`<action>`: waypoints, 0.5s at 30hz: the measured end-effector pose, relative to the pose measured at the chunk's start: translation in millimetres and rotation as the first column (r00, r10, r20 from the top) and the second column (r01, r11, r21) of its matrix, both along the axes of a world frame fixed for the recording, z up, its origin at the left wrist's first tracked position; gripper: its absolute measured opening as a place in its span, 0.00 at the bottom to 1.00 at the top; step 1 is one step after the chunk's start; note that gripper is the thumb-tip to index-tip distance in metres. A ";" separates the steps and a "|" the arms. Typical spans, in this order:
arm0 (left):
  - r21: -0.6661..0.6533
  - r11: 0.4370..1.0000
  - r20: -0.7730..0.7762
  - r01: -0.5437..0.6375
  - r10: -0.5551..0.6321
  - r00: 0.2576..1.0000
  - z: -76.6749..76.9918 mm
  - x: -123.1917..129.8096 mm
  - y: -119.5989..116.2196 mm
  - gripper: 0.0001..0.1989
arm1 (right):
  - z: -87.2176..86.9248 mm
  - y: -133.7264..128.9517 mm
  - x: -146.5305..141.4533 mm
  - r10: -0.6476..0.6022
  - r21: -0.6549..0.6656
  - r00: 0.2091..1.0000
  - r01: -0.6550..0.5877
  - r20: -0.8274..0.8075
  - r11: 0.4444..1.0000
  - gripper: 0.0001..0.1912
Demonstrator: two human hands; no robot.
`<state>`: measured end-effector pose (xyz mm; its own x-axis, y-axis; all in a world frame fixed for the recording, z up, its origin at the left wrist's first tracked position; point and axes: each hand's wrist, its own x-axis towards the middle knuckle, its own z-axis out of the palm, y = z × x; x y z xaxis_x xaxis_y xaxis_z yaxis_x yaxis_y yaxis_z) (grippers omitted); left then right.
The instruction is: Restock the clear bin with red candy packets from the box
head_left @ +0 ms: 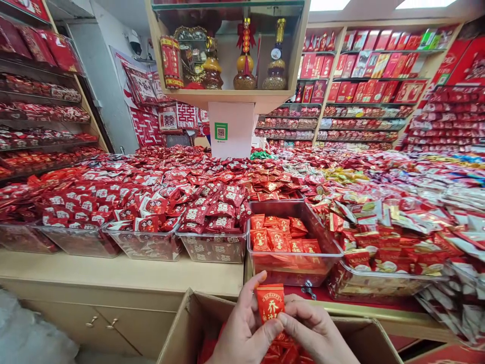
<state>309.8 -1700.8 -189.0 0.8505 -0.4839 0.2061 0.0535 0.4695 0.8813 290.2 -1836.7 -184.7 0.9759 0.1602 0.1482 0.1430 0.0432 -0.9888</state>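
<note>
A small red candy packet (271, 299) with gold lettering is held upright between both hands. My left hand (242, 323) grips its left side and lower front, with the thumb across it. My right hand (308, 321) pinches the right edge. Beneath them is an open cardboard box (182, 323) with more red packets (290, 354) inside, partly hidden by the hands. Just beyond stands a clear plastic bin (291, 263), partly filled with matching red and gold packets (278, 235).
Bins of dark red packets (214, 212) line the counter (151, 278) to the left. Another bin (386, 278) of red and white packets sits at right. A display cabinet (231, 93) overhangs the middle. Stocked shelves (364, 106) stand behind.
</note>
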 end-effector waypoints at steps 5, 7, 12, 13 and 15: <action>0.081 0.989 0.023 -0.127 0.126 0.992 -4.5 2.4 4.1 0.25 | 34.2 -20.6 15.4 -0.183 -0.227 0.959 0.231 0.217 0.946 0.09; 0.125 0.976 0.022 -0.176 0.175 0.984 -4.7 5.1 6.1 0.22 | 57.9 -34.2 32.8 -0.320 -0.276 0.890 0.412 0.324 0.868 0.10; -0.032 0.991 -0.125 -0.128 0.123 0.985 0.4 5.6 7.6 0.28 | 89.6 -25.6 46.8 -0.194 -0.426 0.948 0.290 0.254 0.857 0.13; -0.091 0.989 -0.204 -0.115 0.095 0.974 2.2 4.1 7.5 0.31 | 87.8 -15.5 41.3 -0.076 -0.476 0.979 0.158 0.188 0.865 0.13; -0.149 0.982 -0.374 -0.117 0.054 0.926 6.3 0.9 7.8 0.31 | 81.5 4.1 29.7 0.130 -0.573 0.985 -0.043 0.112 0.818 0.13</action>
